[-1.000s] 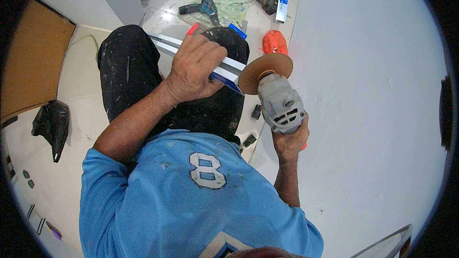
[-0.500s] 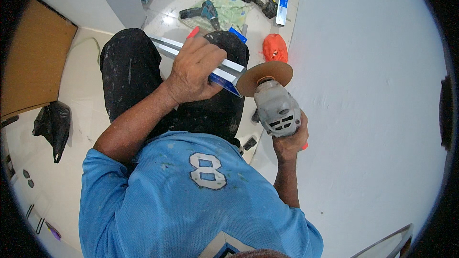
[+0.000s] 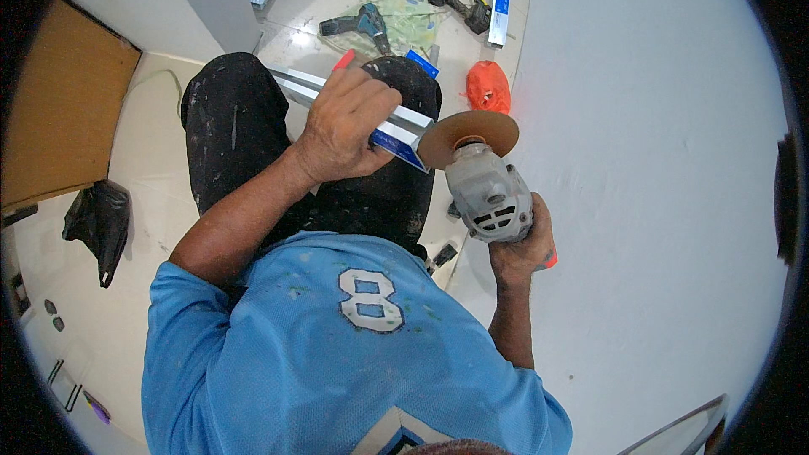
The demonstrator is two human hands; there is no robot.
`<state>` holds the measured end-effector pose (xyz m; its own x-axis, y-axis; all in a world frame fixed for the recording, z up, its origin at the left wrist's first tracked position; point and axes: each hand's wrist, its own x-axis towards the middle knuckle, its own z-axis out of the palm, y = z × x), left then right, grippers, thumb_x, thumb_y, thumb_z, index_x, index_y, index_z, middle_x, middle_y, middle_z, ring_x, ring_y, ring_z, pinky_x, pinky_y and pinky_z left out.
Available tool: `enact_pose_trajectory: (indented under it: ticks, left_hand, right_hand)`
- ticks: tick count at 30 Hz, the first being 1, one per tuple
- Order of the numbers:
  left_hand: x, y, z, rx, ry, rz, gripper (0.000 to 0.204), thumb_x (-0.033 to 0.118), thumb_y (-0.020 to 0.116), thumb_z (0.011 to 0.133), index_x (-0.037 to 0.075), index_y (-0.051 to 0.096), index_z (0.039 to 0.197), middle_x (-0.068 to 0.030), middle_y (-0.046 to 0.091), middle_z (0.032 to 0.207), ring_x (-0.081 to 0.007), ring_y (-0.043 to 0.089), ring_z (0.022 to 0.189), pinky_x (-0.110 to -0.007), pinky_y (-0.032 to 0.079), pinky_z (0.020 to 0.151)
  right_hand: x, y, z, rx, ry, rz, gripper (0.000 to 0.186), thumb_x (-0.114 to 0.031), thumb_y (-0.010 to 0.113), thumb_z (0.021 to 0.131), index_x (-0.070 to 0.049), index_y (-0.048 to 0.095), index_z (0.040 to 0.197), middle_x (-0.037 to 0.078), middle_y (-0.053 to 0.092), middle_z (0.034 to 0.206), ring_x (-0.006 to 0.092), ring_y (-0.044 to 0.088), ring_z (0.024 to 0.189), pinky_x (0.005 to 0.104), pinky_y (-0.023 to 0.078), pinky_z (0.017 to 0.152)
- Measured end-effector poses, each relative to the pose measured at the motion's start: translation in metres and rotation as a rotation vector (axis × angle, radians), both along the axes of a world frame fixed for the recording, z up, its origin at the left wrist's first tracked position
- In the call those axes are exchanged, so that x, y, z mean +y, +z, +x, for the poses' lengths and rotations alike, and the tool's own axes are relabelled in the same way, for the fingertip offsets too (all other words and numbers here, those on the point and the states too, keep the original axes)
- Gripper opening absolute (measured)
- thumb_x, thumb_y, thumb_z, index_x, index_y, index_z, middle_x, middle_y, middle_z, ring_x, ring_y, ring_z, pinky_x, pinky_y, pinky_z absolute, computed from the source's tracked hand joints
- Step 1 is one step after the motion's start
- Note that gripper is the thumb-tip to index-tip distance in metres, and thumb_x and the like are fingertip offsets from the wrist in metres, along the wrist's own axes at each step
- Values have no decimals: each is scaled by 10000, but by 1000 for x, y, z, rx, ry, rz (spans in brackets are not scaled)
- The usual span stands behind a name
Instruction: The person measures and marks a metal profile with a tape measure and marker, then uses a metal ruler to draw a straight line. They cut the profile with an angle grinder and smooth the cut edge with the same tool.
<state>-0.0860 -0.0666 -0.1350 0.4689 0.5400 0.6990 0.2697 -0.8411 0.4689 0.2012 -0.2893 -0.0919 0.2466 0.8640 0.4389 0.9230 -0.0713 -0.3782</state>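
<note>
My left hand is wrapped round a silver metal channel with a blue label, which lies across my knees. A red tip sticks out by its knuckles; what it belongs to is hidden. In my right hand is a grey angle grinder, gripped by its body, with part of something red showing under the palm. Its brown cutting disc is at the right end of the channel; whether the two touch I cannot tell.
Ahead on the tiled floor lie a teal cordless drill on a green cloth, a dark power tool, an orange-red bundle and more metal channels. A white wall stands close at right. At left are a black bag and a brown board.
The grinder's body has tilted slightly in my right hand, and that hand has shifted a little to the right. My left hand keeps its hold on the channel.
</note>
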Motion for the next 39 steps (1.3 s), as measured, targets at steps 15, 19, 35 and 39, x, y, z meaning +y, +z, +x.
enact_pose_trajectory:
  ticks: [15, 19, 35, 39]
  left_hand:
    - [-2, -1, 0, 11, 9, -1, 584, 126, 920, 661, 36, 673, 1183, -136, 664, 1062, -325, 650, 1009, -483, 509, 888]
    - [-2, -2, 0, 19, 14, -4, 584, 129, 920, 662, 35, 672, 1182, -136, 663, 1059, -325, 651, 1010, -484, 508, 892]
    - [-2, -2, 1, 23, 15, 4, 583, 135, 917, 667, 38, 670, 1186, -133, 666, 1060, -332, 652, 1010, -487, 508, 893]
    - [-3, -1, 1, 20, 21, 5, 588, 126, 916, 659, 39, 670, 1187, -131, 669, 1064, -333, 651, 1018, -487, 509, 895]
  right_hand:
    - [4, 8, -7, 15, 38, 14, 638, -122, 992, 676, -18, 681, 1224, 178, 750, 1064, 388, 737, 920, 480, 577, 815]
    - [2, 8, -7, 39, 17, 2, 645, -116, 990, 684, -21, 676, 1239, 177, 751, 1076, 388, 740, 928, 478, 577, 817]
    - [2, 8, -8, 64, -19, -9, 570, -81, 956, 694, -15, 696, 1197, 172, 754, 1066, 393, 742, 946, 483, 580, 838]
    - [0, 7, -6, 20, 9, -15, 562, -94, 951, 689, -17, 691, 1182, 168, 740, 1032, 390, 726, 907, 481, 572, 815]
